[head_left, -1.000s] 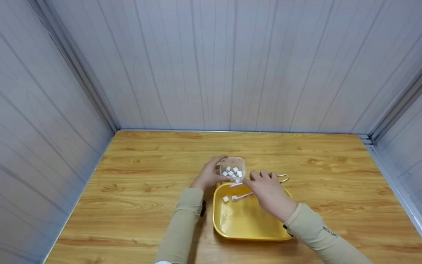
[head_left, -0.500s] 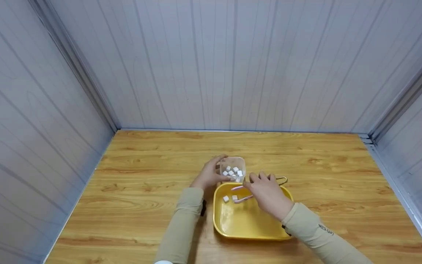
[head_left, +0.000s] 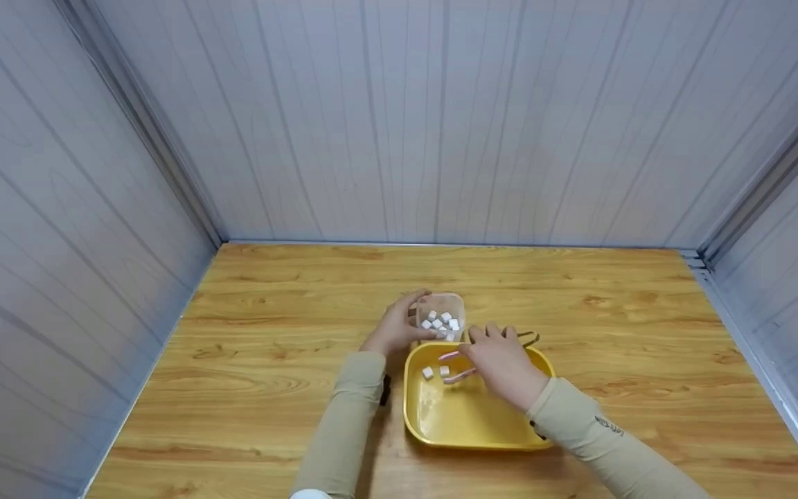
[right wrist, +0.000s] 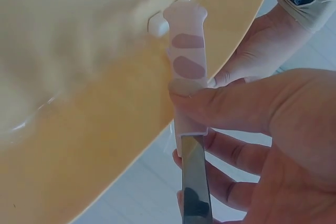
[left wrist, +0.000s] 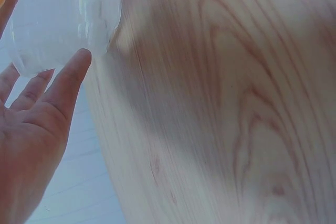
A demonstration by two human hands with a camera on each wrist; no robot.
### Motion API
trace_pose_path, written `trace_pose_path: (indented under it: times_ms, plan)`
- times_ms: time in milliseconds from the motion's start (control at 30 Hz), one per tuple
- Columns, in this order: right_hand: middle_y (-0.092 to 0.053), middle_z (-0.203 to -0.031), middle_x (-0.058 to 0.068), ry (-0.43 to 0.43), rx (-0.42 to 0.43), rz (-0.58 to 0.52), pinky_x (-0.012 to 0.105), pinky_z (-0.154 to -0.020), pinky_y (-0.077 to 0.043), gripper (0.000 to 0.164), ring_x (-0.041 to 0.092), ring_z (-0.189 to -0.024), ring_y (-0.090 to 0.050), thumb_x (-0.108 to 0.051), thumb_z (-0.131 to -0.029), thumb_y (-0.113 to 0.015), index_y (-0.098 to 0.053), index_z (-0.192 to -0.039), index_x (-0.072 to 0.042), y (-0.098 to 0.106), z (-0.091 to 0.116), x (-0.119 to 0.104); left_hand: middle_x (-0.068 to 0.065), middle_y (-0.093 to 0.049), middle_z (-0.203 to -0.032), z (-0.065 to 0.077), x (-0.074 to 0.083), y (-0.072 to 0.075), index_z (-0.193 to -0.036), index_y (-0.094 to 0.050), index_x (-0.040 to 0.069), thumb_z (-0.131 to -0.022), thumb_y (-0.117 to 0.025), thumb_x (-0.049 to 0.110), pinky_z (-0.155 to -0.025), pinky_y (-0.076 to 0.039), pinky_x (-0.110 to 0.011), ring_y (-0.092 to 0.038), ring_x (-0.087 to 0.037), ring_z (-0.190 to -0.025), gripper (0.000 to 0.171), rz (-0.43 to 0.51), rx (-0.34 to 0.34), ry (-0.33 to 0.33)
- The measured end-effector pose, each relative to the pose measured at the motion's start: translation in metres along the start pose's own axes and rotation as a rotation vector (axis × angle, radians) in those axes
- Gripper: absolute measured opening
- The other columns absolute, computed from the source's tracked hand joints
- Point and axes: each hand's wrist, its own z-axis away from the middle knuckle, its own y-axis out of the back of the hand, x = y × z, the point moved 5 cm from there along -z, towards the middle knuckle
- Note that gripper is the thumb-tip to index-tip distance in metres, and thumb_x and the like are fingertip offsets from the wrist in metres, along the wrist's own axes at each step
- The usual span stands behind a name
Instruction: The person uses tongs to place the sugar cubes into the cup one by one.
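In the head view my left hand holds a small clear plastic box by its left side, thumb in front and fingers behind. Several white cubes lie inside it. My right hand grips pink-tipped metal tongs above a yellow tray, their two arms spread apart with nothing between. Two more white cubes rest in the tray's far left part, one cube beside the tongs' tips and another cube left of it. The right wrist view shows my thumb pressing the tongs' pink sleeve.
The tray stands on a wood-grain table, directly in front of the clear box. A pale panel wall rises behind the table, with side walls left and right.
The right cube in the tray, at the tip of the tongs' near arm a second ago, now shows apart from it. My right hand has shifted slightly left; the left hand stays around the box.
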Motion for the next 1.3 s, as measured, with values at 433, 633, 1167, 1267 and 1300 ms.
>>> trace_pose_path:
  times_ms: [433,633,1167,1267,1300]
  plan:
    - [-0.057,-0.097,0.006,0.022,0.009,0.050,0.040,-0.064,-0.038,0.042,0.026,-0.082,-0.047,-0.007,-0.065,-0.085,-0.074,-0.104,-0.018,-0.009,-0.004,-0.005,-0.011,-0.040,-0.146,0.000,-0.003,0.000,-0.141,-0.046,0.019,-0.071,-0.083,0.002,-0.099,-0.047,-0.038,-0.044,-0.035,-0.127,0.081,0.026,0.002,0.024]
    - [-0.057,-0.095,0.006,0.035,0.045,0.056,0.041,-0.064,-0.040,0.030,0.026,-0.081,-0.049,-0.010,-0.070,-0.082,-0.074,-0.098,-0.017,-0.012,-0.002,-0.008,-0.012,-0.040,-0.146,-0.001,-0.003,0.000,-0.141,-0.046,0.019,-0.070,-0.084,0.002,-0.099,-0.046,-0.038,-0.044,-0.036,-0.127,0.082,0.015,0.003,0.019]
    - [-0.061,-0.101,0.007,0.008,0.011,0.038,0.042,-0.068,-0.041,0.021,0.026,-0.083,-0.050,-0.013,-0.080,-0.075,-0.075,-0.100,-0.018,-0.013,-0.002,-0.010,-0.016,-0.039,-0.145,-0.002,-0.004,0.000,-0.141,-0.046,0.018,-0.071,-0.082,-0.002,-0.097,-0.048,-0.036,-0.043,-0.038,-0.127,0.082,0.041,-0.006,0.001]
    - [-0.062,-0.103,0.007,0.011,0.017,0.046,0.043,-0.068,-0.042,0.018,0.026,-0.083,-0.050,-0.012,-0.080,-0.074,-0.076,-0.097,-0.019,-0.012,-0.002,-0.011,-0.015,-0.039,-0.145,-0.002,-0.004,0.000,-0.141,-0.046,0.018,-0.071,-0.082,-0.002,-0.097,-0.048,-0.035,-0.043,-0.038,-0.127,0.081,0.032,-0.004,-0.002]
    - [-0.062,-0.103,0.007,0.014,0.022,0.046,0.043,-0.068,-0.042,0.017,0.026,-0.083,-0.050,-0.012,-0.080,-0.075,-0.076,-0.095,-0.019,-0.012,-0.002,-0.011,-0.014,-0.039,-0.145,-0.002,-0.005,0.000,-0.141,-0.046,0.018,-0.071,-0.082,-0.002,-0.097,-0.048,-0.035,-0.043,-0.038,-0.127,0.081,0.032,-0.003,0.001]
